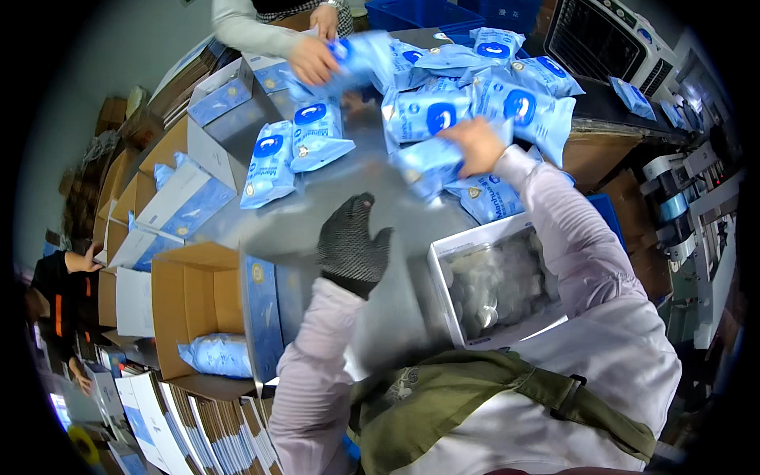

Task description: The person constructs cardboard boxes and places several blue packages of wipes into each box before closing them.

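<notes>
My right hand [477, 147], bare, is closed on the end of a light-blue soft packet [430, 165] that is smeared by motion. It is at the near edge of a heap of like packets [431, 111]. In a dark knitted glove, my left hand [354, 244] hovers over the grey table [332, 190] with its thumb apart and nothing in it. Two more packets, one of them a blue packet [271, 162], lie just beyond that hand. Below my right forearm stands a white box [442, 289] of clear, round plastic pieces [495, 289].
Across the table, another person's hand [313, 59] holds a blurred packet. On the left, an open carton [194, 285] has a packet inside, with more cartons [178, 198] behind it. Flat cartons [202, 423] are stacked at lower left. Another worker [63, 293] is at far left.
</notes>
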Demonstrator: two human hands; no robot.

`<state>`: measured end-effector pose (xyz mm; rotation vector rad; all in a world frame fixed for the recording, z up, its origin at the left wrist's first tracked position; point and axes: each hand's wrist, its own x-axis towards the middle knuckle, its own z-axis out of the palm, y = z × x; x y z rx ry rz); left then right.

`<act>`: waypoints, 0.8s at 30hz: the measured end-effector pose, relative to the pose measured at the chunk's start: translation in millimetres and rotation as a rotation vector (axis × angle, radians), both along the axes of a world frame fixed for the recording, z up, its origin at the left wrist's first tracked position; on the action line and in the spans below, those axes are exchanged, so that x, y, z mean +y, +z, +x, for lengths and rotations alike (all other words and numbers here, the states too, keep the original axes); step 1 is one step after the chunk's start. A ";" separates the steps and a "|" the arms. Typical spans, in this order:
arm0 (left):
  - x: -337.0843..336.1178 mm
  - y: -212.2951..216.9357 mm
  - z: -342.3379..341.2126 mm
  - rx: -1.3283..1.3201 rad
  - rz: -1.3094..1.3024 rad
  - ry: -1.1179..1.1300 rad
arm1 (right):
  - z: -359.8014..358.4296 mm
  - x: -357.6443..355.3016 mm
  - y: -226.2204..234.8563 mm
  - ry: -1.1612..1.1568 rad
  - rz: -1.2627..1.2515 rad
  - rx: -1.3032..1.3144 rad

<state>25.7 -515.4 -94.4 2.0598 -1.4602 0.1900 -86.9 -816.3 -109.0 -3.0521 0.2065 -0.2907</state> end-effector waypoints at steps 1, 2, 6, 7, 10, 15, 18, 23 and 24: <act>-13.2 2.1 -3.5 -0.041 0.080 0.018 | 7.4 21.4 -8.0 0.104 0.091 -0.115; -32.5 -3.3 -4.7 -0.070 0.165 0.023 | 10.5 45.9 -5.3 0.152 0.150 -0.176; -28.9 -17.2 12.3 -0.138 0.505 0.268 | -10.8 56.9 60.1 0.260 0.424 0.104; -38.9 -39.6 22.2 -0.133 0.522 0.257 | -33.4 40.9 69.1 0.111 0.460 0.375; -34.9 -40.6 37.0 -0.138 0.539 0.287 | -99.3 -9.4 25.0 -0.050 0.081 0.622; 5.9 -29.9 52.3 -0.020 0.618 0.275 | -99.1 -4.5 13.9 0.043 0.014 0.378; 56.1 -26.0 57.2 -0.074 0.661 0.280 | -65.0 0.1 15.0 -0.042 0.317 0.343; 65.3 -48.6 39.5 -0.299 0.226 0.383 | 40.7 15.2 -25.3 0.107 1.362 0.279; 64.2 -58.1 24.2 -0.176 -0.054 0.488 | 60.1 32.6 -29.8 0.043 1.556 0.372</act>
